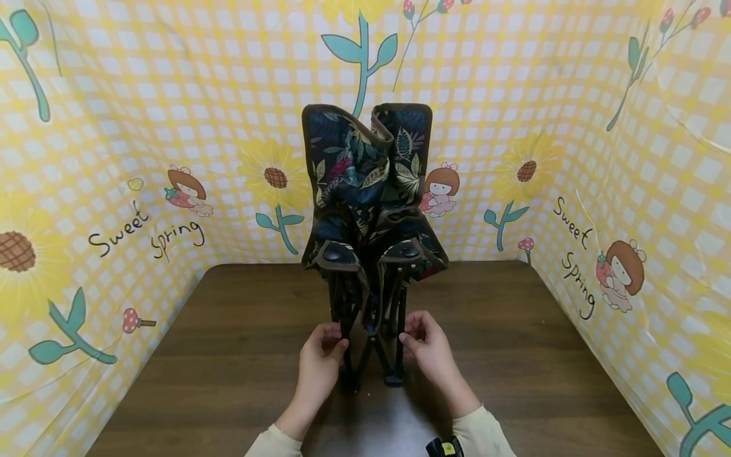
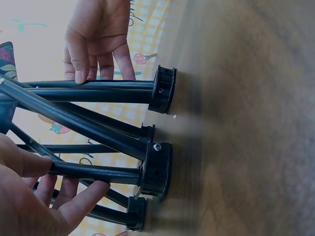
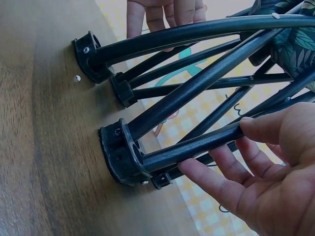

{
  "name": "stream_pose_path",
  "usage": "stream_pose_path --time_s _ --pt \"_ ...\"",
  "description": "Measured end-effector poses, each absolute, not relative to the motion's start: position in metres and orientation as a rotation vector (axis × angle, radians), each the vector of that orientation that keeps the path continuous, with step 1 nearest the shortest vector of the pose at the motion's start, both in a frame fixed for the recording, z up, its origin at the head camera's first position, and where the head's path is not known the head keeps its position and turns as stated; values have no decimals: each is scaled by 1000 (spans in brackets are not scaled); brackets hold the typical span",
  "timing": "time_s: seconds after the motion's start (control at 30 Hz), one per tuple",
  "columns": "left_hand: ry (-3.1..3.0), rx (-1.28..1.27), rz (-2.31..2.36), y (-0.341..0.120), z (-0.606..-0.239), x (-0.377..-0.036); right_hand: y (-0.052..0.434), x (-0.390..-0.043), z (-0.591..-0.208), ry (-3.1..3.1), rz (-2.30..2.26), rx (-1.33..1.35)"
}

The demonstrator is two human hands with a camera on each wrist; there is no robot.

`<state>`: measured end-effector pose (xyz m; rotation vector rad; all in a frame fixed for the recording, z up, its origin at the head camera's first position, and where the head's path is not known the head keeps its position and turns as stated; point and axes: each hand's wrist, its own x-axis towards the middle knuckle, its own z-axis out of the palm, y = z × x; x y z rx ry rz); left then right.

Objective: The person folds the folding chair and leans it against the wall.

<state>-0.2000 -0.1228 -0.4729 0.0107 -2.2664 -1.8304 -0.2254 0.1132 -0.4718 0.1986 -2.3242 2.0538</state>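
Two "Sweet Spring" backdrop (image 1: 145,228) captions

A folding camp chair (image 1: 368,190) is standing upright mid-bench, half collapsed, its dark leaf-print fabric bunching up top. Its black metal legs (image 1: 371,330) are crossing below, the round black feet (image 3: 120,155) resting on the wood.

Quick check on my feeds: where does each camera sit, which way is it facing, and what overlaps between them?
Head: worn on the head, looking forward and down at the folded chair on the table; both hands and sleeves show.
Left wrist: low beside the left hand, facing across the chair legs; the right hand shows beyond.
Right wrist: low beside the right hand, facing the opposite way.
Both wrist views share the black feet and legs.
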Motion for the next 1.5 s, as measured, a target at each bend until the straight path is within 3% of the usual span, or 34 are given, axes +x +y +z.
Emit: stream_pose_path --time_s 1.5 --pt "-2274 -3 -1775 -121 -474 -222 111 -247 -473 -2357 2013 110"
